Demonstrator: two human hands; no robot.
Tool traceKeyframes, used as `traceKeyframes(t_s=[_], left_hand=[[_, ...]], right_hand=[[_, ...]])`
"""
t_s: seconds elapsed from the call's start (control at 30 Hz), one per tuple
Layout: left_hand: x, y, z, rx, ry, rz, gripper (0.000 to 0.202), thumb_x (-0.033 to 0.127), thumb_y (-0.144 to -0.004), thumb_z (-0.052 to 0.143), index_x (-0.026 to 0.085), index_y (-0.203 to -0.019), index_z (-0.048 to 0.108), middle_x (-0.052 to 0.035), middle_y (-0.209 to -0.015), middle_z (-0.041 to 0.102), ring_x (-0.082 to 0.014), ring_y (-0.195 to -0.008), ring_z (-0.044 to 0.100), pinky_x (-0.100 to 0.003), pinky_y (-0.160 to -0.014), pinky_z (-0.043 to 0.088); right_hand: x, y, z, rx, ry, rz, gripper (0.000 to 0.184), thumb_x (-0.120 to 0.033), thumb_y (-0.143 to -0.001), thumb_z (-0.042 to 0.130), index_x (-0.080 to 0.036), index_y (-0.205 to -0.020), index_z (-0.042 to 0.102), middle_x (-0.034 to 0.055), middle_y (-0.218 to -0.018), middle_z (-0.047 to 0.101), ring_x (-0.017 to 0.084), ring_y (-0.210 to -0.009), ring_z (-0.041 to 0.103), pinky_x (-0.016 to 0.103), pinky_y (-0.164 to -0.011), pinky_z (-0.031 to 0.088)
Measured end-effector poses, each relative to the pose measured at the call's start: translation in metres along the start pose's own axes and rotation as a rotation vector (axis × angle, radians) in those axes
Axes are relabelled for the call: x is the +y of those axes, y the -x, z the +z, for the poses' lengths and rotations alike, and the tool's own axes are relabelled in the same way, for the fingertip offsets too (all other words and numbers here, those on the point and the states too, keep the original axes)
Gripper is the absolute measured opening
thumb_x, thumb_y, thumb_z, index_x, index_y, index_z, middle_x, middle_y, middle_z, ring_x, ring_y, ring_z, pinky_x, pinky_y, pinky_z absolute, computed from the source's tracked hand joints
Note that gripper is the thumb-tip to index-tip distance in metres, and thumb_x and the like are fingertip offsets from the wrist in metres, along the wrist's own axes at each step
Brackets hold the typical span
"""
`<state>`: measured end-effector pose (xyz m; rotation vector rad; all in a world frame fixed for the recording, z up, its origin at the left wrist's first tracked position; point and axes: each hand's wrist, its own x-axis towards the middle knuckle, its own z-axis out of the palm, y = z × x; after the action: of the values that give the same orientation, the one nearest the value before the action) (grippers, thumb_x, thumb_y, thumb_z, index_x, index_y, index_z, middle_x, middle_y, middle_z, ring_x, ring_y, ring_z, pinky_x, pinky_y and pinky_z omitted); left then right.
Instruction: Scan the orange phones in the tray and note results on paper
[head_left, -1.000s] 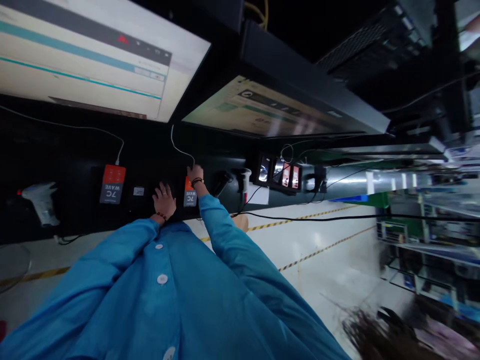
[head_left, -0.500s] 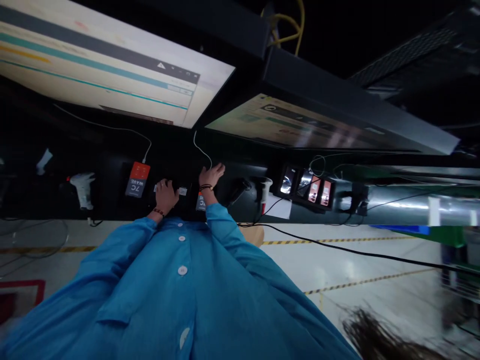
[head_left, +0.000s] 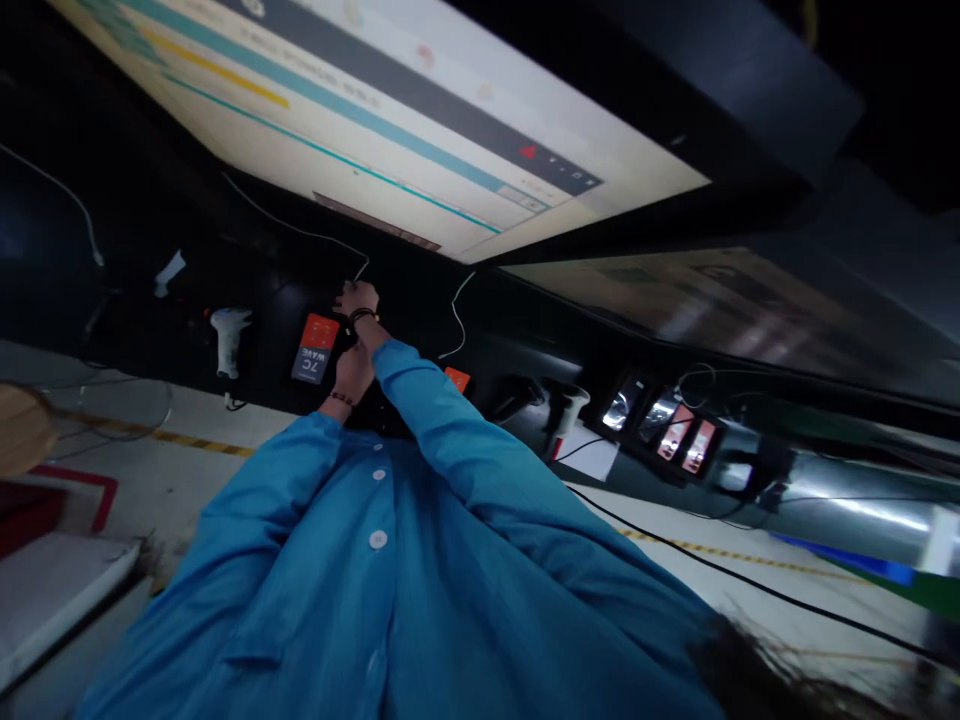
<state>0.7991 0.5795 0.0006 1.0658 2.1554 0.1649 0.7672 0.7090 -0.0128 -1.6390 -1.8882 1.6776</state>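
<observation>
Blue smock fabric [head_left: 360, 600] with white buttons fills the near view, both sleeves stretching away toward a dark desk [head_left: 135, 340]. The left hand [head_left: 352, 372], a beaded band at its wrist, rests low on the desk; whether its grip holds anything cannot be told, since the fingers are hidden in shadow. Just beyond it, the right hand [head_left: 358, 300], wearing a dark wristband, reaches across to the thin white cable [head_left: 300, 230] where that meets the desk. Its fingers look curled at the cable's end, though a firm grip is too small to confirm. Just left of both hands lies a flat red-and-grey device [head_left: 315, 348] printed "7C WAVE", face up. A second red-topped device [head_left: 456, 379] peeks out beside the right sleeve. Farther left stands a white pistol-shaped scanner [head_left: 227, 335].

Judging by this, the cable end is being handled beside the device; the next move calls for careful alignment.

Above glows a large pale monitor [head_left: 420, 130].
</observation>
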Motion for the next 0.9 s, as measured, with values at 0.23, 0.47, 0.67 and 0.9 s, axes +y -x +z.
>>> traceKeyframes(t_s=[0.23,0.47,0.67,0.9], left_hand=[[-0.020,0.012,-0.041,0.044,0.297,0.080,0.036,0.029,-0.095,0.045,0.009,-0.116,0.067,-0.0104,-0.104,0.072,-0.0199,-0.095,0.067,-0.026,-0.086,0.051],[-0.020,0.017,-0.042,0.006,0.380,0.204,0.035,0.026,-0.085,0.050,0.012,-0.108,0.071,-0.0093,-0.101,0.073,-0.0210,-0.094,0.067,-0.029,-0.089,0.053],[-0.029,0.018,-0.045,0.000,0.339,0.245,0.031,0.030,-0.083,0.052,0.014,-0.103,0.071,-0.0069,-0.096,0.073,-0.0208,-0.089,0.066,-0.029,-0.086,0.054],[-0.012,-0.029,-0.043,0.080,0.248,0.161,0.043,0.023,-0.091,0.044,0.002,-0.122,0.064,-0.0202,-0.118,0.068,-0.0279,-0.109,0.064,-0.038,-0.100,0.051]], right_hand=[[0.051,0.102,-0.076,-0.046,-0.168,-0.132,0.010,-0.014,-0.087,0.071,-0.014,-0.094,0.078,0.0010,-0.091,0.076,0.014,-0.090,0.071,0.021,-0.084,0.053],[0.067,0.146,-0.064,0.146,-0.141,-0.144,0.014,-0.018,-0.093,0.065,-0.018,-0.097,0.078,0.0003,-0.098,0.076,0.016,-0.095,0.071,0.023,-0.089,0.053],[0.057,0.158,-0.052,0.183,0.037,-0.136,0.012,-0.020,-0.094,0.066,-0.020,-0.094,0.078,0.0036,-0.101,0.076,0.020,-0.102,0.069,0.028,-0.095,0.051],[0.085,0.158,-0.082,0.367,0.151,0.014,0.043,-0.018,-0.091,0.065,-0.018,-0.134,0.062,0.0114,-0.152,0.049,0.024,-0.147,0.038,0.042,-0.122,0.032]])
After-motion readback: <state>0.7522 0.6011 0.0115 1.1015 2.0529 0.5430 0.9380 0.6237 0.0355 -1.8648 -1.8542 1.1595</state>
